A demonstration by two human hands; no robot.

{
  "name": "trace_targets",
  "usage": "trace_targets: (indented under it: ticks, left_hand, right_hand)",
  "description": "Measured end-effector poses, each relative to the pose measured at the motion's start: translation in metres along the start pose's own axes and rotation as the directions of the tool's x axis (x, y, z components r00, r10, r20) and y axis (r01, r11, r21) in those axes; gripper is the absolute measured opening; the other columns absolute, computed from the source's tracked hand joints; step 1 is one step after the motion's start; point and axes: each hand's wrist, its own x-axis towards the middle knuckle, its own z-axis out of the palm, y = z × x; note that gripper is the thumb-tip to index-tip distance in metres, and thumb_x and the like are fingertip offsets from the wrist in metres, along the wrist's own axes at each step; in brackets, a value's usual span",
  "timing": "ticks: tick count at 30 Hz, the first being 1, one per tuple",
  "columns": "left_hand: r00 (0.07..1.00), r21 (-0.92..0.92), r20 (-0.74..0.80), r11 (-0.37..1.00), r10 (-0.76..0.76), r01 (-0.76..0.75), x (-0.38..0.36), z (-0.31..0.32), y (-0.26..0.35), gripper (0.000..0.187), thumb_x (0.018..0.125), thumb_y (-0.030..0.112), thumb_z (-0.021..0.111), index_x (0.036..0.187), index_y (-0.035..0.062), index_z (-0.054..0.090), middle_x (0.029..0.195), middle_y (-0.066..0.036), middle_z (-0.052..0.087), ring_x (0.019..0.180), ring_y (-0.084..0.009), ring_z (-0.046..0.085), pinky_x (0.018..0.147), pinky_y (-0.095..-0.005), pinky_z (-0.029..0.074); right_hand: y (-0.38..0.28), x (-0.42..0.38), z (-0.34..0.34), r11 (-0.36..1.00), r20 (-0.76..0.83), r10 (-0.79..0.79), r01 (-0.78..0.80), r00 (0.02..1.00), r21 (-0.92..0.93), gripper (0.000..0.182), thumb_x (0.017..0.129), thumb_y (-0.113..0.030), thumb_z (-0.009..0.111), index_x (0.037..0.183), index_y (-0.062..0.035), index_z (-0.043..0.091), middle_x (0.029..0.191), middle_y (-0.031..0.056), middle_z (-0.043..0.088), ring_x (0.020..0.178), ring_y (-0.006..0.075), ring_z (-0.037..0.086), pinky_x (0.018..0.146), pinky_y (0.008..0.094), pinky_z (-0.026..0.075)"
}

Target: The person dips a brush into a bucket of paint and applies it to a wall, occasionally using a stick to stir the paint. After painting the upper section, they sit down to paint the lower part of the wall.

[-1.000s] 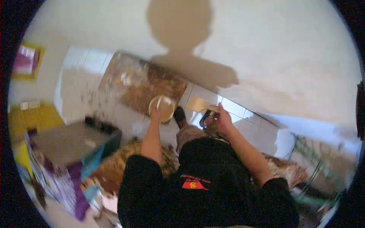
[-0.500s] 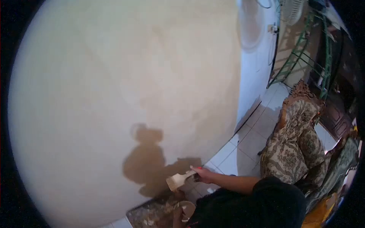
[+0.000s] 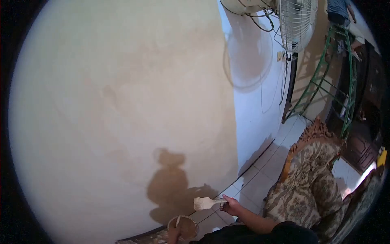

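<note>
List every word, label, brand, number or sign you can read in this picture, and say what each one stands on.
None can be read.
The paintbrush in the right hand shows no legible mark.
The bowl held by the left hand shows no label.
The beige wall is bare of writing.
The fan and patterned armchair carry no readable text.

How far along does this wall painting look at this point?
Done: most of the wall carries a beige coat, patchy in places. In hand: the right hand holds a brush near the wall's lower edge, while the left hand holds a small paint bowl. Left: the section beside the fan is white.
</note>
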Motion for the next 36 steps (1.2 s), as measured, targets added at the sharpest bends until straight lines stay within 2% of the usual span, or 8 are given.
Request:
trace_targets:
  ticks: [6,7,9,11,14,27,33,36]
  left_hand:
    - [0.993,-0.096,-0.121,0.995,0.005,-0.016,0.033,0.054,0.02,0.037,0.083,0.027,0.054,0.108,0.0007,0.057,0.092,-0.014,0.063,0.076,-0.0198,0.06,0.06,-0.0335,0.048]
    - [0.941,-0.126,-0.174,0.941,0.291,-0.314,0.04,0.064,0.017,0.037,0.083,0.029,0.054,0.106,0.0003,0.058,0.091,-0.014,0.063,0.075,-0.02,0.061,0.061,-0.0331,0.048]
    - [0.97,-0.151,-0.134,0.964,0.201,-0.22,0.02,0.065,0.072,0.036,0.083,0.031,0.052,0.099,0.0,0.061,0.076,-0.01,0.061,0.064,-0.0168,0.056,0.057,-0.033,0.044]
    - [0.999,-0.035,0.031,0.999,-0.026,0.027,0.014,0.054,0.112,0.037,0.087,0.035,0.05,0.092,0.0,0.059,0.074,-0.004,0.056,0.065,-0.013,0.048,0.057,-0.0302,0.041]
    - [0.996,-0.222,0.093,0.975,0.006,0.015,0.012,0.049,0.139,0.05,0.086,0.045,0.049,0.063,0.0011,0.057,0.055,-0.002,0.05,0.049,-0.0125,0.045,0.047,-0.0289,0.037]
    - [0.942,-0.296,0.296,0.923,-0.158,0.248,0.044,0.05,0.185,0.061,0.086,0.059,0.036,0.089,0.0017,0.058,0.07,-0.007,0.051,0.052,-0.0114,0.041,0.045,-0.0252,0.037]
    - [0.988,-0.107,0.153,0.994,-0.006,0.023,0.056,0.061,0.196,0.066,0.086,0.061,0.032,0.074,0.0015,0.059,0.061,-0.01,0.051,0.054,-0.0141,0.048,0.047,-0.0292,0.039]
    - [0.787,0.011,-0.133,0.795,0.602,-0.606,0.067,0.082,0.198,0.067,0.087,0.058,0.034,0.065,-0.002,0.055,0.054,-0.012,0.05,0.052,-0.017,0.047,0.05,-0.0336,0.039]
  right_hand:
    - [-0.075,0.007,-0.049,0.996,0.02,-0.091,0.091,0.996,0.007,0.031,0.092,-0.033,0.043,0.1,-0.0058,0.056,0.073,0.0059,0.056,0.061,0.0179,0.053,0.058,0.0329,0.045]
    - [-0.073,0.017,-0.069,0.991,0.013,-0.135,0.135,0.991,-0.011,0.03,0.092,-0.032,0.042,0.099,-0.006,0.055,0.073,0.0056,0.053,0.06,0.0175,0.05,0.057,0.0322,0.044]
    - [-0.09,0.011,-0.076,0.981,0.221,-0.177,0.19,0.959,-0.039,0.026,0.091,-0.033,0.041,0.083,-0.0115,0.053,0.069,0.0027,0.055,0.058,0.0125,0.051,0.053,0.0279,0.041]
    - [-0.113,-0.009,-0.035,0.993,0.077,-0.116,0.118,0.99,-0.015,0.024,0.091,-0.031,0.045,0.093,-0.0079,0.05,0.072,-0.0013,0.053,0.055,0.0071,0.05,0.048,0.0192,0.043]
    - [-0.119,-0.021,0.012,0.992,-0.062,-0.129,0.128,0.99,-0.026,0.031,0.089,-0.035,0.049,0.091,-0.0052,0.055,0.071,0.0031,0.057,0.051,0.0068,0.052,0.039,0.0142,0.04]
    - [-0.091,-0.021,0.041,0.893,-0.199,-0.415,0.356,0.888,-0.274,0.026,0.088,-0.028,0.051,0.084,-0.003,0.056,0.068,0.007,0.057,0.056,0.0153,0.051,0.05,0.0301,0.04]
    - [-0.094,0.025,0.059,0.488,0.059,-0.345,0.233,0.937,-0.841,0.028,0.086,-0.024,0.054,0.082,0.0025,0.062,0.067,0.003,0.058,0.057,0.0098,0.052,0.051,0.0257,0.043]
    - [-0.101,0.048,0.072,0.284,0.286,-0.077,0.296,0.955,-0.912,0.029,0.085,-0.026,0.055,0.084,0.0024,0.062,0.067,0.0073,0.061,0.056,0.015,0.055,0.054,0.0277,0.045]
